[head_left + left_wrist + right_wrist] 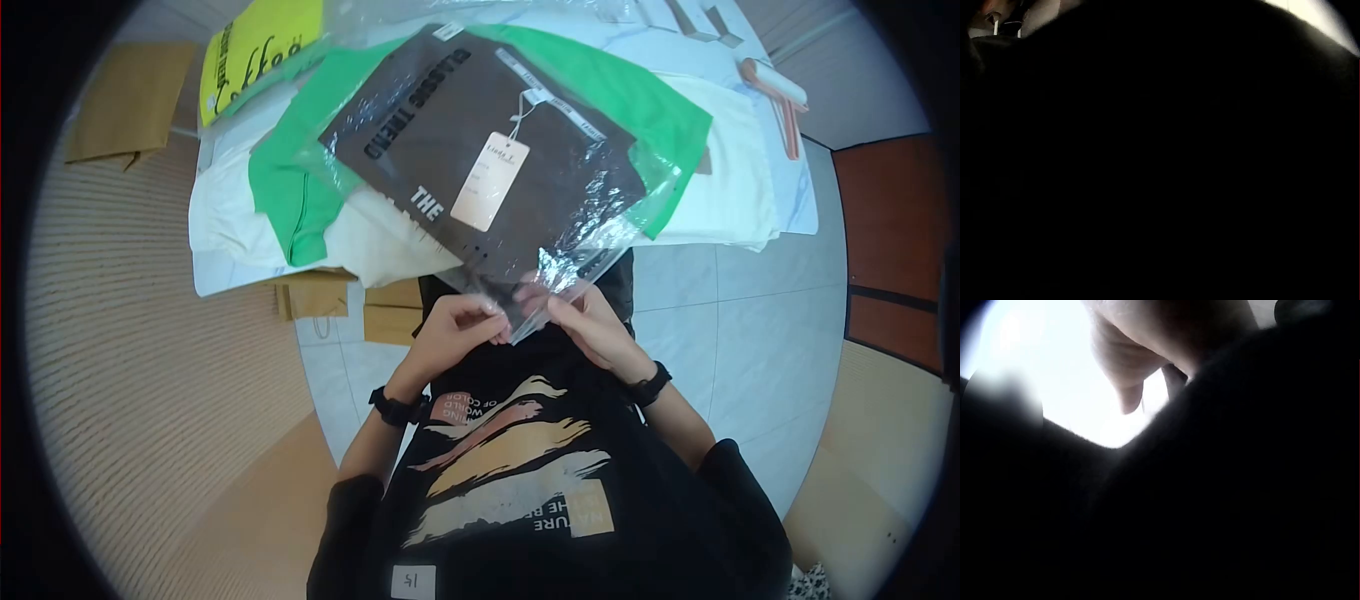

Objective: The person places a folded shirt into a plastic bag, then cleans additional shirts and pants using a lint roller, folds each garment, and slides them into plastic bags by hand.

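Observation:
A clear plastic bag [590, 262] holds a folded dark T-shirt [430, 120] with printed lettering. A pale hang tag [490, 180] on a string lies over the shirt. At the bag's near corner, my left hand [455, 335] pinches the plastic between thumb and fingers. My right hand [595, 330] grips the same edge just to the right, its fingertips partly seen through the film. Dark cloth fills nearly all of the left wrist view. In the right wrist view, part of the right hand [1154, 331] shows against bright light, and the bag is not discernible.
Under the bag, a green garment [290, 180] and white garments [230, 215] cover the marbled table [800, 200]. A yellow package [255, 55] lies at the far left. A rolled item [775, 85] sits at the right edge. Brown paper bags [135, 90] stand on the left and below.

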